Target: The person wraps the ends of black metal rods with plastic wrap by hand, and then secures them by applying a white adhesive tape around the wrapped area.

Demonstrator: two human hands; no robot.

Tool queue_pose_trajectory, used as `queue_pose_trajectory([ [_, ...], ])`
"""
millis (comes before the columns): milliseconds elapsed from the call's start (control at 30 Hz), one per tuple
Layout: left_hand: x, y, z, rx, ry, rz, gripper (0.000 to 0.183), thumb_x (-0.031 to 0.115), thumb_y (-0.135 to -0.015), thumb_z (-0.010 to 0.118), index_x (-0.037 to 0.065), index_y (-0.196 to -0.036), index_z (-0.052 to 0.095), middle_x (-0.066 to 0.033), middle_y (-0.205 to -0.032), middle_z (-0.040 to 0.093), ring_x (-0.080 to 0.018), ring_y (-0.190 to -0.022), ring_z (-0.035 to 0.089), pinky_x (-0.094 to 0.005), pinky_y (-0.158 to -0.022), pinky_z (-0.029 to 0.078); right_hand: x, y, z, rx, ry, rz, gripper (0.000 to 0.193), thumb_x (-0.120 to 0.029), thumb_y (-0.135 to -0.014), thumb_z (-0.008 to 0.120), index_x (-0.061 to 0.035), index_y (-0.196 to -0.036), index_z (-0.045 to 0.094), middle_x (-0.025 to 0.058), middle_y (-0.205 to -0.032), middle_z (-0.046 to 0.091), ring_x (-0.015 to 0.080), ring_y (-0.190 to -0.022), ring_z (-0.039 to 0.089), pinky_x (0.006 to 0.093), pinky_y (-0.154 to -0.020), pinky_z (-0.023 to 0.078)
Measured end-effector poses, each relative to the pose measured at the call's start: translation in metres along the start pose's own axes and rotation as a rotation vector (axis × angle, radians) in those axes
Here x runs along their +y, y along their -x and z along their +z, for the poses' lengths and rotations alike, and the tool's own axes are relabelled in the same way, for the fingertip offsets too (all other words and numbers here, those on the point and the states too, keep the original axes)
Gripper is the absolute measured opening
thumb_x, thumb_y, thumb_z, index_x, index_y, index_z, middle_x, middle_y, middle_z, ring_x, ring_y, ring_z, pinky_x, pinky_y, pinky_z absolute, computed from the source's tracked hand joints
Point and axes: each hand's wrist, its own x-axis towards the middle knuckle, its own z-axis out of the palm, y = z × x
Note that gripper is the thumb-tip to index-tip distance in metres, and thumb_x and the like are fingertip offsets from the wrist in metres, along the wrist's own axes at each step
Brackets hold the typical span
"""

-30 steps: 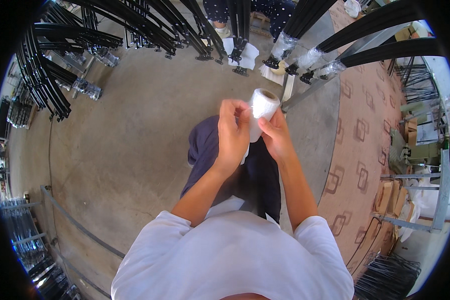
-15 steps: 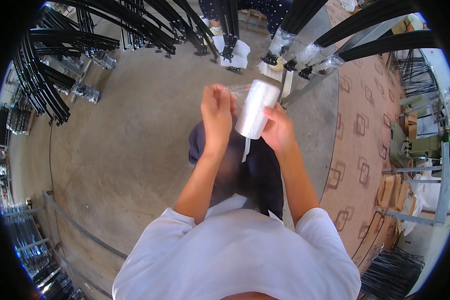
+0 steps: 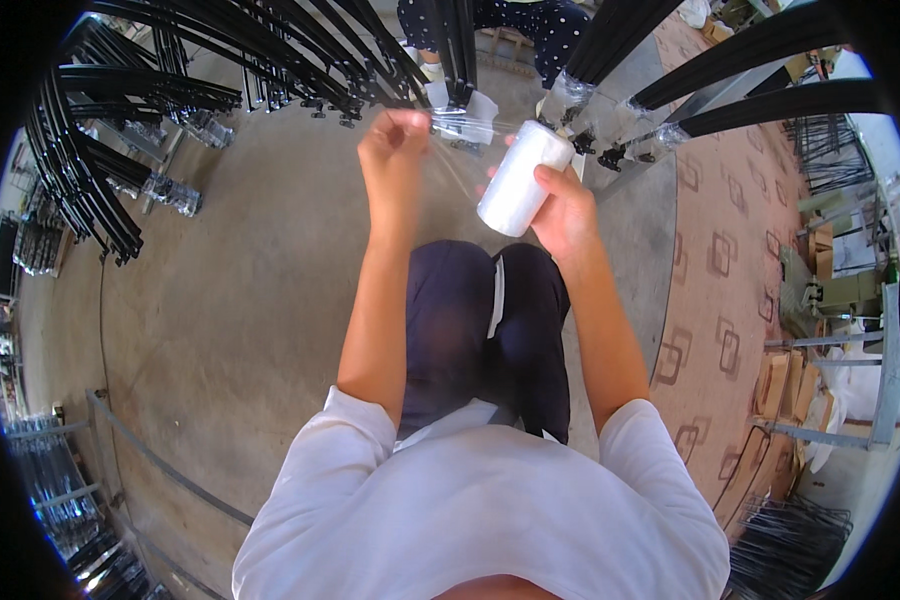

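Note:
A white roll of clear plastic film is held tilted in my right hand, with the thumb across its side and the fingers behind it. My left hand pinches the free end of the film, pulled out to the left of the roll. The stretched clear strip spans the gap between both hands. Just beyond the roll hang black rod bundles with film-wrapped ends. A white sheet shows behind the strip.
Many black rods hang at the far left. Another person's dotted trousers show at the far side. A patterned pinkish floor covering runs along the right, near a metal frame. A low metal rail stands at lower left.
My left hand has moved left and away from me, drawing out a longer strip of film. The roll in my right hand has shifted slightly farther away.

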Motion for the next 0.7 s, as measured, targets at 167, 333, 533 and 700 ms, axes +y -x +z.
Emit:
queue_pose_trajectory([
  [167,-0.044,-0.048,0.014,0.137,0.254,0.180,0.013,0.016,-0.086,0.049,0.003,-0.084,0.051,-0.0047,-0.089,0.057,-0.0053,-0.071,0.045,-0.0177,-0.064,0.035,-0.008,-0.031,0.003,0.026,0.281,-0.113,0.058,-0.007,-0.063,0.062,-0.0023,-0.116,0.039,0.0150,-0.099,0.055,0.0286,-0.091,0.055,0.0396,-0.084,0.041],
  [333,-0.077,-0.070,0.021,-0.096,0.435,0.029,0.016,0.021,-0.090,0.041,0.007,-0.083,0.043,-0.0078,-0.092,0.058,-0.0075,-0.074,0.046,-0.0221,-0.068,0.037,-0.027,-0.053,-0.020,0.207,0.534,-0.284,0.056,-0.005,-0.056,0.063,-0.0015,-0.108,0.045,0.0075,-0.092,0.055,0.0175,-0.087,0.052,0.0298,-0.082,0.037],
  [533,-0.077,-0.081,0.022,-0.215,0.474,0.038,0.008,0.012,-0.086,0.050,0.006,-0.081,0.048,-0.0004,-0.068,0.056,-0.0018,-0.049,0.041,-0.0159,-0.042,0.030,-0.017,-0.082,-0.024,0.468,0.598,-0.423,0.047,-0.001,-0.055,0.062,-0.0008,-0.101,0.049,0.0076,-0.090,0.055,0.0166,-0.084,0.053,0.0287,-0.076,0.041],
  [700,-0.058,-0.072,0.026,-0.353,0.393,-0.046,0.009,0.004,-0.084,0.050,0.005,-0.075,0.051,-0.0009,-0.069,0.059,-0.0004,-0.053,0.048,-0.0146,-0.043,0.032,-0.004,-0.118,-0.006,0.507,0.691,-0.586,0.049,-0.010,-0.059,0.069,-0.0005,-0.101,0.046,0.0109,-0.093,0.056,0.0180,-0.083,0.055,0.0280,-0.074,0.043],
])
